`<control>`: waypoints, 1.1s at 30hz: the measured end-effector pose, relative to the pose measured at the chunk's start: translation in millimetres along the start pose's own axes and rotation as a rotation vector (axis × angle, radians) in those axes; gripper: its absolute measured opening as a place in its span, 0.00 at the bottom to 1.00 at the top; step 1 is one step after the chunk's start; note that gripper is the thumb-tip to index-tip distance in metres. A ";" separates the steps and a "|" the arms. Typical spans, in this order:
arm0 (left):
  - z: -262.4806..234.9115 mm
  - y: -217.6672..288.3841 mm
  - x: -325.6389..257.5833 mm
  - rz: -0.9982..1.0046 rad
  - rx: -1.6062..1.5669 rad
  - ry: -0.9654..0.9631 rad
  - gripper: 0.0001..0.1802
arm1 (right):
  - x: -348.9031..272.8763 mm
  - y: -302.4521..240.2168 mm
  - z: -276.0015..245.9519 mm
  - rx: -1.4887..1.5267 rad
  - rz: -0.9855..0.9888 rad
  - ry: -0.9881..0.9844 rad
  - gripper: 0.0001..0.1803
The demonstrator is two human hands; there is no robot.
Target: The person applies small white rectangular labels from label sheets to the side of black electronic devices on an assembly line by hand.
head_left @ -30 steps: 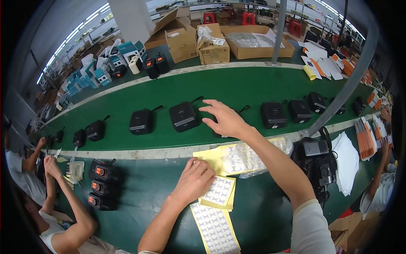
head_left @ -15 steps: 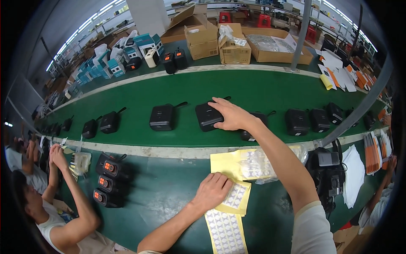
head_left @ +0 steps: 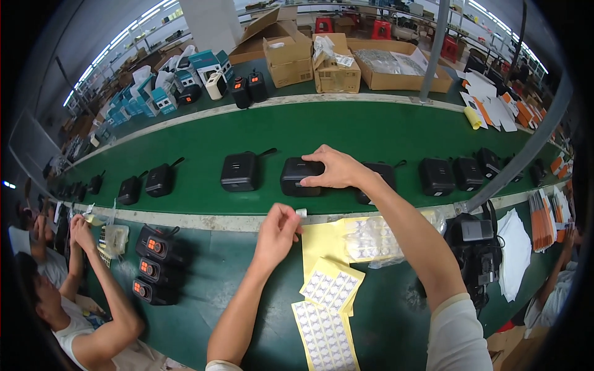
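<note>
On the bench [head_left: 204,328] nearest the person lie at least two loose label sheets [head_left: 325,337], overlapping; the thin paper would bend easily and lifts best by an edge. To the left stand three black units [head_left: 149,270] with orange-marked fronts. The left hand [head_left: 276,232] is nearly closed, fingertips pinching one small white label [head_left: 301,213], probably flimsy and sticky, best kept by its rim. Beyond, on the green belt [head_left: 278,136], sits the one black device [head_left: 292,177] under the right hand [head_left: 340,170], which is half open, thumb on the near side and fingers over the far edge. It looks stiff, fairly weighty and smooth enough to slip, so opposite side walls suit a grip. Six other black devices [head_left: 436,176] show rightward and four leftward, plus blurred ones too small to count. Past the belt stand two dark units [head_left: 240,93].
</note>
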State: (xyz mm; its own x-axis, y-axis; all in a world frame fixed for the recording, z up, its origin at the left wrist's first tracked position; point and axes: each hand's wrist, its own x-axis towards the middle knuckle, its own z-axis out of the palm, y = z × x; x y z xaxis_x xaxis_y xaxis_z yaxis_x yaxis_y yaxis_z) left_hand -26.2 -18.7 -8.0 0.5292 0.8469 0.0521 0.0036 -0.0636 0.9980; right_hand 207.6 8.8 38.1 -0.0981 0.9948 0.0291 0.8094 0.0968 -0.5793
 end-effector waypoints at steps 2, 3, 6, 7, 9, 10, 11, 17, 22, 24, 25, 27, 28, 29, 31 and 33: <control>4.2 -5.3 19.3 -0.030 0.007 0.027 0.06 | -2.9 1.3 1.6 -0.012 0.034 0.038 0.41; 5.2 -5.8 24.0 -0.033 0.006 0.025 0.06 | -2.5 2.6 2.6 -0.011 0.038 0.036 0.41; 12.8 -10.3 32.9 -0.049 0.082 0.114 0.06 | -1.6 7.3 3.9 0.004 0.033 0.053 0.40; 15.6 -12.9 34.7 -0.049 0.079 0.157 0.06 | -2.6 8.6 3.4 0.024 0.029 0.060 0.40; 21.3 -14.5 37.7 -0.050 0.076 0.200 0.07 | -5.0 11.0 2.1 0.045 0.027 0.066 0.40; 24.2 -14.2 39.3 -0.045 0.079 0.220 0.07 | -6.3 11.9 1.3 0.043 0.033 0.068 0.40; 26.4 -13.9 40.2 -0.040 0.083 0.240 0.07 | -7.4 12.2 0.6 0.042 0.037 0.071 0.39; 37.0 -17.0 43.8 -0.031 0.090 0.260 0.08 | -16.5 19.1 -1.2 0.045 0.046 0.096 0.39; 45.9 -18.4 46.2 -0.026 0.162 0.257 0.08 | -24.4 23.4 -4.9 0.048 0.052 0.104 0.39; 50.1 -18.8 46.3 -0.007 0.170 0.289 0.08 | -26.9 24.6 -5.8 0.049 0.058 0.102 0.39; 52.8 -19.9 46.6 -0.005 0.172 0.290 0.08 | -28.1 25.7 -5.9 0.048 0.054 0.102 0.38; 57.3 -21.6 46.1 0.003 0.272 0.384 0.09 | -30.7 26.8 -6.4 0.052 0.043 0.102 0.38; 58.9 -21.3 45.1 0.005 0.278 0.391 0.09 | -32.3 26.6 -7.1 0.055 0.043 0.100 0.38; 60.2 -20.5 43.7 0.108 0.467 0.418 0.10 | -33.6 25.6 -7.5 0.059 0.042 0.098 0.39; 65.1 -14.5 41.3 0.223 0.742 0.428 0.13 | -39.6 30.2 -7.9 0.052 0.029 0.108 0.39; 61.0 -4.9 37.6 0.181 0.789 0.431 0.13 | -46.5 33.3 -7.3 0.056 -0.001 0.122 0.40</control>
State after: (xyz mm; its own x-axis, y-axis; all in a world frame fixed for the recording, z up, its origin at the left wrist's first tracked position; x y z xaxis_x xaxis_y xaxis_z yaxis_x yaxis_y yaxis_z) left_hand 45.4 -18.8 -13.1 0.2167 0.9024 0.3725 0.6138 -0.4227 0.6668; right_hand 243.4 -34.0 23.4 -0.0247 0.9916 0.1269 0.7752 0.0992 -0.6239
